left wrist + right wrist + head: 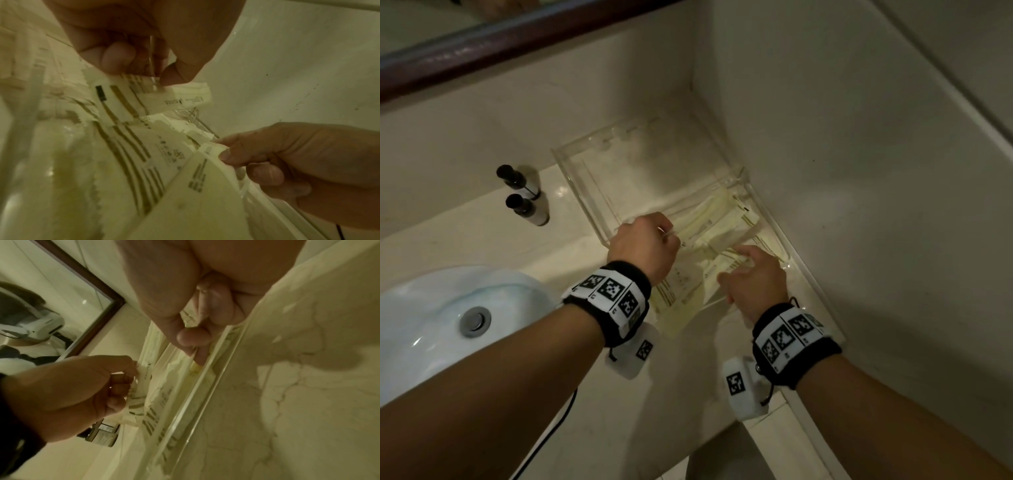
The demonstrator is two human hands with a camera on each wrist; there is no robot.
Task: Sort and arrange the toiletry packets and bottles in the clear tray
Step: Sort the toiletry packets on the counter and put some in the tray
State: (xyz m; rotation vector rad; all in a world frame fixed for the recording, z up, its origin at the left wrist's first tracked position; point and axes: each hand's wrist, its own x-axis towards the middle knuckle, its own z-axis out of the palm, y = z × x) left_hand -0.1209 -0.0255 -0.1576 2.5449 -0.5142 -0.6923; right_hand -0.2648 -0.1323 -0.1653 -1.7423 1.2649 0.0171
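- A white oval sink basin point(431, 308) with a round metal drain is set into the pale, glossy tabletop point(571, 246) at the far left.
- Behind it, two small clear bottles with black caps point(525, 195) stand side by side on the tabletop, just beside the back wall and well apart from the tray.
- A dark wooden mirror frame point(517, 37) runs along the wall above them.
- A rectangular clear plastic tray point(585, 178) sits in the corner against the right-hand wall; its far half shows only its bare bottom.
- The left hand point(645, 245), wearing a black wristband with printed square markers, is over the tray's near left edge. Its fingers point(117, 55) are curled and, with the thumb, pinch the top edge of one packet.
- Cream-white flat toiletry packets with olive-gold stripes point(717, 228) lie overlapping in the near half of the tray, some sticking out over its front edge.
- The right hand point(755, 277), with a matching wristband, is at the tray's near right side. Its thumb and fingers point(265, 173) are clamped on the edge of another packet.
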